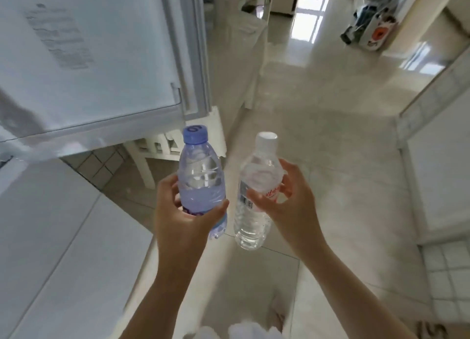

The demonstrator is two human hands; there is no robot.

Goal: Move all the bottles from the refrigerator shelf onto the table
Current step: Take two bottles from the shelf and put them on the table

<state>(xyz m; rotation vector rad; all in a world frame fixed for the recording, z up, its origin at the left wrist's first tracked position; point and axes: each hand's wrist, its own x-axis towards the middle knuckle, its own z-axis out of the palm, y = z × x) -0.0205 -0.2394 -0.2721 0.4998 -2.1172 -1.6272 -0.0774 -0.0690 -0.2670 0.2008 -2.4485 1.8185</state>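
Your left hand (183,211) grips the blue-capped bottle (201,181) at 9 o'clock of the white-capped bottle (256,198) your right hand (287,206) holds, so carry both upright, not clinking.

1. Blue bottle (201,178): clear blue-tinted plastic, glossy, ribbed; matt blue plastic cap (195,134).
2. Clear bottle (254,201): colourless thin plastic, shiny, ribbed lower body; matt white cap (266,139); glossy film label (256,198) with barcode.
3. Fridge door (84,59): smooth white plastic liner, satin sheen; printed sticker (59,37), matt, text blurred.
4. Floor (330,140): pale polished tile, highly glossy, mirrors window light.
5. Wall tiles (447,270): small white squares, glazed, grey grout.
6. Chair (152,150): cream painted finish, semi-gloss.
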